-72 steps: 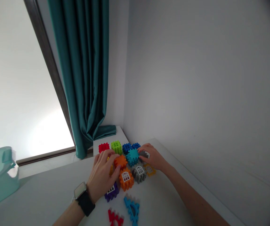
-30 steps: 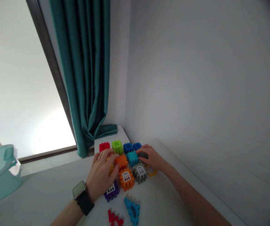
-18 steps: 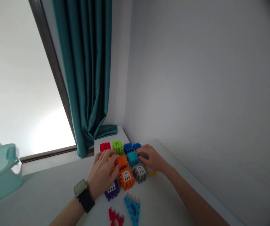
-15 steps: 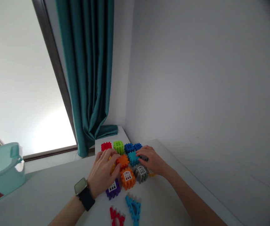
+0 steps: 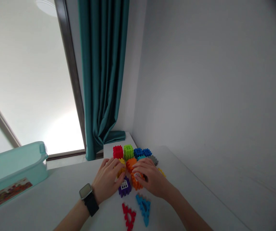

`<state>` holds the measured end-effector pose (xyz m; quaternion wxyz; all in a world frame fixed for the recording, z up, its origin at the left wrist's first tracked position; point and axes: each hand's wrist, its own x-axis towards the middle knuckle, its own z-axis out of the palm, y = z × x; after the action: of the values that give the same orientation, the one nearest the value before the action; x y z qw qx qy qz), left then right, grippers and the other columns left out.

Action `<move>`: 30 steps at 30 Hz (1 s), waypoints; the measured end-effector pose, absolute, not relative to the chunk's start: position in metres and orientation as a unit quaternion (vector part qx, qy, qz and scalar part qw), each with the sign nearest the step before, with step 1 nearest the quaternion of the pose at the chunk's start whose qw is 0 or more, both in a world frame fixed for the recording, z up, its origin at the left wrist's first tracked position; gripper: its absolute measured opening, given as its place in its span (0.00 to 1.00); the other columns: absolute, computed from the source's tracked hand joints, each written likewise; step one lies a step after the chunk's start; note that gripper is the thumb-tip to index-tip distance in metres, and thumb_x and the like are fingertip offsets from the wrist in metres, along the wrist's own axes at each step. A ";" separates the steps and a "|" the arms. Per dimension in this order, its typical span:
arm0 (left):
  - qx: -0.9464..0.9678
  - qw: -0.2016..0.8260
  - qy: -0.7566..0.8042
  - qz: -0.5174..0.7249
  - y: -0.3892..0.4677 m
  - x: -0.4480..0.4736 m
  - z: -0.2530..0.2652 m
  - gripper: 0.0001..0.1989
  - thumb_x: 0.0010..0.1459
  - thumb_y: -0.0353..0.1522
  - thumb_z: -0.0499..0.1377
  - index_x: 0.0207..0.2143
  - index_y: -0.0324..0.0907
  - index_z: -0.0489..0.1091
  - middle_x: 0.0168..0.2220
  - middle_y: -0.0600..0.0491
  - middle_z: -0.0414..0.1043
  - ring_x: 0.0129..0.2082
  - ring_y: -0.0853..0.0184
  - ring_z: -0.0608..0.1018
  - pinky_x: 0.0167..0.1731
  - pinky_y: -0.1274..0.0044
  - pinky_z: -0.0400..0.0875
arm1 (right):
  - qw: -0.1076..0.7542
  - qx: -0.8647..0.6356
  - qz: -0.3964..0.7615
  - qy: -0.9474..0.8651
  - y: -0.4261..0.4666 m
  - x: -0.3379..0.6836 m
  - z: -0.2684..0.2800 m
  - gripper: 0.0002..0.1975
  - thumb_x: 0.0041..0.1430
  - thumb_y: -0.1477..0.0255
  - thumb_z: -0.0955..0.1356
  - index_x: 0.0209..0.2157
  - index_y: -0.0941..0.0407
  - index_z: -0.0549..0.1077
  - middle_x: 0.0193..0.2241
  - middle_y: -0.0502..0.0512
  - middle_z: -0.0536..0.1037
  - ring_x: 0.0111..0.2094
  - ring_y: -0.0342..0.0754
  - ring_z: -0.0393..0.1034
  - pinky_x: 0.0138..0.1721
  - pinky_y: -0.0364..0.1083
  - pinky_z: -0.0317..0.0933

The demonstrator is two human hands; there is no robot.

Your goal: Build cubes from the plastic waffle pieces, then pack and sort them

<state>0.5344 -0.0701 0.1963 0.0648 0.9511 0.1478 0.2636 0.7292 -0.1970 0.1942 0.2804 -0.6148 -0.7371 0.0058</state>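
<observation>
My left hand [image 5: 107,178], a watch on its wrist, curls its fingers and thumb around a yellow block [image 5: 121,171], partly covered. Just below the thumb stands a purple block [image 5: 124,187] with a white window. My right hand [image 5: 153,178] bends over an orange block [image 5: 137,183] with a white window, fingers at its top and thumb at its side. Behind that block is another orange block [image 5: 130,164]. A teal block [image 5: 141,157] and a grey block [image 5: 154,159] show past the right fingers. The grey window block is hidden behind this hand.
At the back stand a red block [image 5: 118,152], a lime green block [image 5: 128,152] and blue blocks [image 5: 138,152]. Nearer me lie a red triangular piece [image 5: 129,216] and a blue triangular piece [image 5: 144,208]. A mint tub [image 5: 35,173] stands left; a wall [image 5: 200,96] rises right.
My right hand has moved left and nearer, from the teal block to the orange window block. My left hand has shifted off the rear orange block onto the yellow one. The view has turned left.
</observation>
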 end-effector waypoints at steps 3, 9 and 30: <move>0.952 0.056 0.160 0.253 -0.065 0.517 0.191 0.07 0.63 0.30 0.54 0.41 0.45 0.71 0.40 0.51 0.75 0.41 0.59 0.75 0.43 0.66 0.65 | 0.279 -0.608 0.010 -0.743 -0.199 0.711 0.192 0.07 0.63 0.74 0.66 0.42 0.52 0.75 0.45 0.52 0.79 0.50 0.51 0.68 0.58 0.54 0.55; 0.949 0.049 0.204 0.237 -0.040 0.470 0.175 0.07 0.64 0.30 0.53 0.39 0.44 0.72 0.35 0.53 0.75 0.37 0.62 0.76 0.39 0.70 0.66 | 0.277 -0.600 0.025 -0.750 -0.194 0.679 0.189 0.08 0.64 0.74 0.66 0.42 0.52 0.75 0.45 0.53 0.79 0.49 0.51 0.68 0.57 0.53 0.56; 0.955 0.107 0.201 0.188 -0.038 0.392 0.119 0.18 0.60 0.28 0.57 0.53 0.47 0.69 0.51 0.49 0.72 0.53 0.58 0.71 0.52 0.65 0.65 | 0.167 -0.668 0.078 -0.721 -0.161 0.562 0.145 0.16 0.61 0.75 0.64 0.50 0.55 0.74 0.53 0.59 0.75 0.55 0.58 0.65 0.59 0.56 0.57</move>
<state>0.3917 -0.0384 0.1194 0.1072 0.9554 0.2012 0.1877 0.5622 -0.1607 0.1455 0.1667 -0.6678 -0.7212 0.0782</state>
